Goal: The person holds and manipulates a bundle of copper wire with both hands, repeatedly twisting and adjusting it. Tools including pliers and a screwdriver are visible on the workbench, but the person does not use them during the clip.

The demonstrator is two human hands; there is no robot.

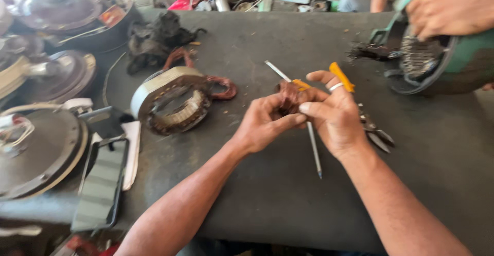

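Both hands, the left hand (265,125) and right hand (334,117), close together on a bundle of copper wire (289,95) held above the dark table (267,184). Keeping the coil gripped firmly would probably stop strands springing loose near the screwdriver (314,150).

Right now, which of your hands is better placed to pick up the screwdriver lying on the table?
Right, probably. The screwdriver lies partly under the right hand. The left hand sits further off. Both hands are pinching the copper wire bundle, so one must let go first.
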